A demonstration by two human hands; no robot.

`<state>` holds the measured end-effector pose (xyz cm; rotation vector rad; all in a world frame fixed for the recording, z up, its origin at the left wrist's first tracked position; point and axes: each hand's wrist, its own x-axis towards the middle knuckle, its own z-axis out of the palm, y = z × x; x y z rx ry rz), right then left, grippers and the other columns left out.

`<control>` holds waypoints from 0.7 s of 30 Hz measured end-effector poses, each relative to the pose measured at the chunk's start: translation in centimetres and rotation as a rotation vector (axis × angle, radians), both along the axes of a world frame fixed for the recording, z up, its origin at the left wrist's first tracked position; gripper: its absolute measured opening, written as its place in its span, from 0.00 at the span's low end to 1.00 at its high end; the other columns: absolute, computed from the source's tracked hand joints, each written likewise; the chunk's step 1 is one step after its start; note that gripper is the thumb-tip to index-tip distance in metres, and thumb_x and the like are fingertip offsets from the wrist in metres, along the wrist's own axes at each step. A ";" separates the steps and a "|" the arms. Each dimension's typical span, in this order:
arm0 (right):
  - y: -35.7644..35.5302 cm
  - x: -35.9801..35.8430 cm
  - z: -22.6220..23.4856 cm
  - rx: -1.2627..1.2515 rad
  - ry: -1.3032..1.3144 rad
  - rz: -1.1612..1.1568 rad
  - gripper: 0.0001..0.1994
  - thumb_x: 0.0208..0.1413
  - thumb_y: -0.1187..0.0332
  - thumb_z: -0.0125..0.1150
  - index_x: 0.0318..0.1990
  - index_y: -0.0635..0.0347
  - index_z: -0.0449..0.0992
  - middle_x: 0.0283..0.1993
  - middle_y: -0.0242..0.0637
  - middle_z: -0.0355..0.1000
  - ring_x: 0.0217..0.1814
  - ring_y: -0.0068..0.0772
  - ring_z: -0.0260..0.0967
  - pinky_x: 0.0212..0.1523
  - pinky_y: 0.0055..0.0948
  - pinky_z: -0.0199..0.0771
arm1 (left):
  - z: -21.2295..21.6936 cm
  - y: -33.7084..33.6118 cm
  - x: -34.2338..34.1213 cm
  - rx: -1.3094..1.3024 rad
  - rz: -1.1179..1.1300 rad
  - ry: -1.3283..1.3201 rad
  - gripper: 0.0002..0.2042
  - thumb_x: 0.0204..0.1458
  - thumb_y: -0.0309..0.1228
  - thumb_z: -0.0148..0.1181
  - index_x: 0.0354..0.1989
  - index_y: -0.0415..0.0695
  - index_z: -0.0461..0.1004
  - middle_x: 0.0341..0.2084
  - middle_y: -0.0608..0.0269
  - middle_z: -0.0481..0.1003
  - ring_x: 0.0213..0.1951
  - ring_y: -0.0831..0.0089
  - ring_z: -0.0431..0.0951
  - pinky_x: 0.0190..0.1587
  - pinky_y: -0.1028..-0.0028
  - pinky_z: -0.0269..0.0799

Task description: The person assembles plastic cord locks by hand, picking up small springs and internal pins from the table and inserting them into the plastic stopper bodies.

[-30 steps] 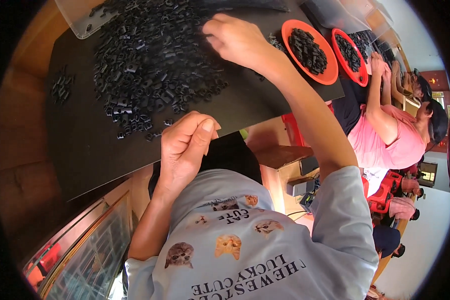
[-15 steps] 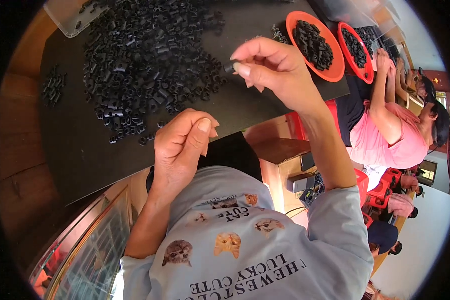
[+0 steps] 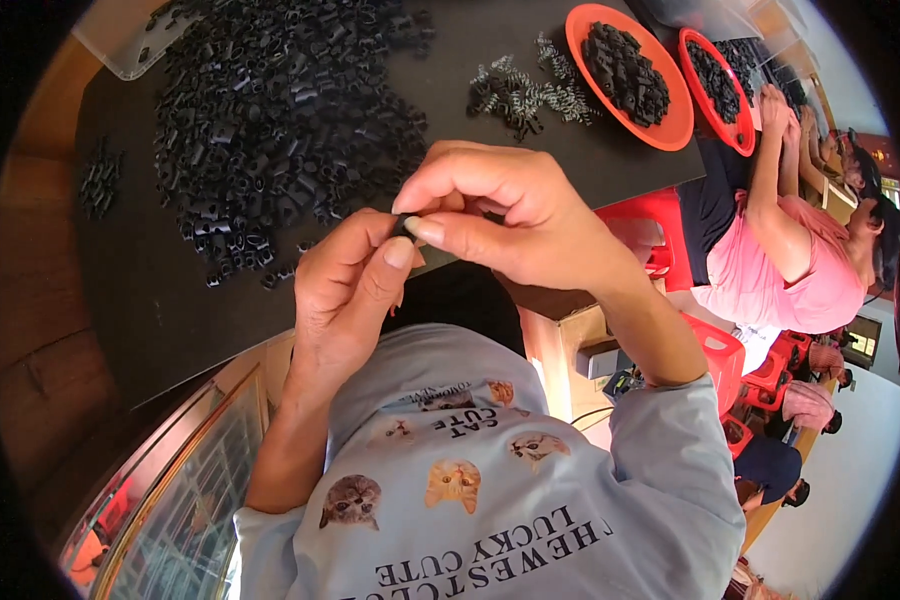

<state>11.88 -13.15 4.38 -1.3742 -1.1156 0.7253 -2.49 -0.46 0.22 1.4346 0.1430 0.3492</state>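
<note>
My two hands meet over the near edge of the dark table (image 3: 200, 330). Between their fingertips is a small black plastic part (image 3: 402, 227), mostly hidden by the fingers. My right hand (image 3: 515, 215) pinches it with thumb and forefinger. Thumb and curled fingers of my left hand (image 3: 342, 275) close on its other side. Beyond the left hand spreads a big heap of short black tube-like plastic pieces (image 3: 280, 120). Small coil springs (image 3: 520, 95) lie in a loose bunch beyond the right hand, next to an orange-red dish (image 3: 676, 128) of black parts.
A few black pieces (image 3: 101, 185) lie apart at the table's left. At the far left corner stands a clear plastic bin (image 3: 120, 55). A second red dish (image 3: 741, 140) is at the right, near a person in pink (image 3: 780, 260). Red stools (image 3: 710, 350) stand beyond my right arm.
My right hand has come from the heap's right edge, down and left to my left hand, bringing the small black part. The springs it covered now show.
</note>
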 end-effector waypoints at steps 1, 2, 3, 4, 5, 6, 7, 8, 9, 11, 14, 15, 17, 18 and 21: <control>0.0 -0.2 0.0 0.028 -0.159 -0.009 0.04 0.54 0.79 0.58 0.38 0.66 0.74 0.30 0.34 0.70 0.32 0.24 0.70 0.31 0.22 0.69 | 0.0 0.0 0.0 0.014 0.012 0.007 0.11 0.62 0.34 0.50 0.37 0.38 0.74 0.25 0.68 0.74 0.21 0.86 0.65 0.23 0.84 0.59; 0.0 -0.4 0.4 0.001 -0.144 -0.010 0.05 0.54 0.79 0.57 0.38 0.66 0.74 0.31 0.37 0.69 0.32 0.28 0.71 0.32 0.24 0.69 | 0.0 -0.1 0.0 0.027 0.023 0.015 0.11 0.62 0.34 0.50 0.37 0.38 0.73 0.25 0.68 0.74 0.21 0.87 0.65 0.23 0.85 0.59; -0.2 -0.3 0.7 0.001 -0.142 -0.007 0.05 0.54 0.79 0.57 0.38 0.66 0.74 0.31 0.37 0.69 0.32 0.28 0.71 0.32 0.24 0.69 | 0.0 0.0 -0.1 0.027 0.026 0.016 0.11 0.62 0.34 0.50 0.37 0.38 0.73 0.25 0.68 0.74 0.21 0.87 0.65 0.23 0.85 0.59; -0.4 -0.1 0.9 -0.017 -0.194 0.014 0.06 0.54 0.79 0.58 0.40 0.66 0.75 0.33 0.36 0.70 0.33 0.27 0.70 0.34 0.24 0.68 | -0.1 0.1 -0.2 0.011 0.018 -0.003 0.10 0.62 0.32 0.51 0.35 0.37 0.73 0.24 0.68 0.72 0.21 0.86 0.65 0.23 0.84 0.60; -0.5 0.0 1.0 -0.036 -0.247 0.034 0.08 0.55 0.79 0.58 0.43 0.66 0.76 0.35 0.35 0.71 0.35 0.26 0.69 0.35 0.23 0.67 | -0.1 0.2 -0.3 -0.005 0.010 -0.023 0.10 0.62 0.31 0.51 0.34 0.37 0.72 0.23 0.69 0.71 0.21 0.86 0.65 0.23 0.83 0.60; -0.6 0.1 0.8 -0.038 -0.248 0.034 0.08 0.55 0.79 0.58 0.43 0.66 0.76 0.35 0.35 0.71 0.35 0.26 0.69 0.35 0.23 0.67 | 0.1 0.1 -0.3 -0.006 0.010 -0.024 0.10 0.62 0.31 0.51 0.34 0.37 0.72 0.23 0.69 0.71 0.21 0.86 0.65 0.23 0.83 0.60; -0.7 0.2 0.4 0.002 -0.281 -0.011 0.07 0.55 0.78 0.57 0.42 0.66 0.75 0.33 0.36 0.70 0.33 0.27 0.69 0.34 0.25 0.67 | 0.2 -0.1 -0.2 -0.043 0.028 -0.008 0.10 0.62 0.31 0.50 0.34 0.36 0.73 0.23 0.68 0.71 0.21 0.86 0.65 0.23 0.83 0.61; -0.8 0.2 0.2 0.042 -0.314 -0.056 0.06 0.55 0.78 0.56 0.40 0.65 0.75 0.31 0.36 0.69 0.31 0.29 0.69 0.32 0.26 0.67 | 0.3 -0.2 -0.3 -0.079 0.047 0.008 0.10 0.62 0.31 0.50 0.34 0.36 0.73 0.24 0.68 0.71 0.21 0.86 0.65 0.23 0.83 0.61; -1.0 0.2 0.3 0.041 -0.315 -0.056 0.06 0.55 0.78 0.56 0.40 0.65 0.75 0.31 0.36 0.69 0.31 0.29 0.69 0.32 0.26 0.67 | 0.3 -0.2 -0.3 -0.080 0.048 0.007 0.10 0.62 0.31 0.50 0.34 0.36 0.73 0.24 0.68 0.71 0.21 0.86 0.65 0.23 0.83 0.61; -1.5 0.3 0.6 -0.024 -0.256 -0.133 0.07 0.55 0.79 0.56 0.41 0.65 0.75 0.31 0.36 0.70 0.31 0.29 0.68 0.31 0.27 0.66 | 0.2 -0.1 -0.5 -0.079 0.030 -0.006 0.10 0.62 0.31 0.50 0.35 0.36 0.73 0.24 0.68 0.71 0.21 0.86 0.65 0.23 0.83 0.61; -1.3 -0.1 1.0 0.018 -0.386 -0.123 0.08 0.53 0.80 0.56 0.42 0.65 0.74 0.30 0.38 0.69 0.31 0.33 0.69 0.31 0.28 0.67 | 0.2 0.0 -0.5 -0.072 0.019 -0.009 0.10 0.63 0.31 0.50 0.35 0.36 0.73 0.24 0.68 0.71 0.20 0.86 0.65 0.23 0.83 0.61; -1.1 -0.4 1.0 0.066 -0.480 -0.109 0.09 0.52 0.80 0.56 0.42 0.65 0.74 0.30 0.39 0.69 0.31 0.35 0.69 0.32 0.28 0.67 | 0.2 0.0 -0.5 -0.072 0.019 -0.010 0.10 0.63 0.31 0.50 0.35 0.36 0.73 0.24 0.68 0.71 0.20 0.86 0.65 0.23 0.83 0.61; -0.7 -1.0 0.0 0.133 -0.543 -0.079 0.12 0.49 0.80 0.58 0.43 0.65 0.73 0.31 0.41 0.68 0.29 0.40 0.69 0.29 0.31 0.69 | 0.1 0.1 -0.5 -0.060 0.010 -0.011 0.10 0.63 0.31 0.50 0.34 0.36 0.73 0.24 0.69 0.71 0.20 0.86 0.65 0.23 0.84 0.61; -0.6 -1.7 -0.2 0.124 -0.591 -0.108 0.13 0.48 0.80 0.58 0.44 0.65 0.73 0.31 0.41 0.67 0.29 0.41 0.69 0.27 0.33 0.70 | 0.0 0.2 -0.6 -0.060 0.012 -0.012 0.10 0.63 0.31 0.50 0.34 0.36 0.73 0.24 0.69 0.71 0.20 0.86 0.65 0.23 0.84 0.61; -0.9 -2.6 -0.1 0.113 -0.636 -0.137 0.16 0.45 0.80 0.60 0.44 0.65 0.72 0.32 0.41 0.67 0.28 0.44 0.70 0.24 0.36 0.71 | -0.6 0.2 -0.8 -0.110 0.025 -0.018 0.10 0.62 0.31 0.50 0.33 0.37 0.72 0.23 0.69 0.70 0.20 0.86 0.64 0.23 0.84 0.60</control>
